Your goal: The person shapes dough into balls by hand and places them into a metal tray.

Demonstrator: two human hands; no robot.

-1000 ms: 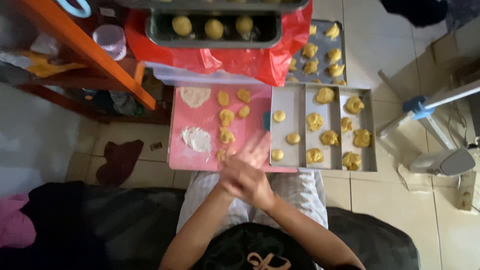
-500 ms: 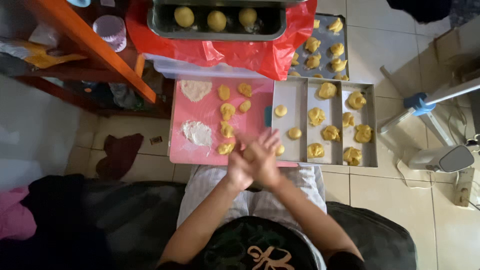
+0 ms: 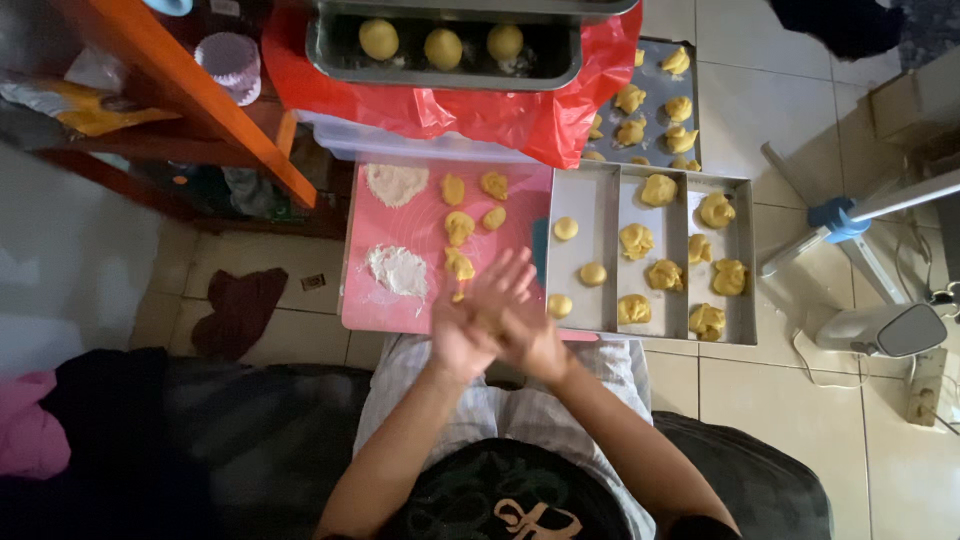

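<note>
My left hand point(image 3: 472, 325) and my right hand point(image 3: 535, 345) are pressed palm to palm over my lap, fingers spread, at the near edge of a pink mat point(image 3: 420, 215). Whatever lies between the palms is hidden. On the mat are two flour patches point(image 3: 398, 270) and several flattened yellow dough pieces point(image 3: 460, 225). Just right of my hands is a three-lane metal tray point(image 3: 583, 190). Its left lane holds three smooth dough balls point(image 3: 593, 273), and its other lanes hold rough dough lumps point(image 3: 665, 275).
A deep metal pan point(image 3: 330, 50) with three dough balls rests on a red plastic bag point(image 3: 480, 115) beyond the mat. A flat tray point(image 3: 655, 75) of lumps lies at back right. An orange shelf point(image 3: 190, 100) stands left, a fan stand point(image 3: 840, 220) right, a dark cloth point(image 3: 240, 310) on the floor tiles.
My palms have stayed pressed together while sliding across each other. The upper hand's fingers have swung from pointing left to up-right, and the hands dropped slightly toward my lap.
</note>
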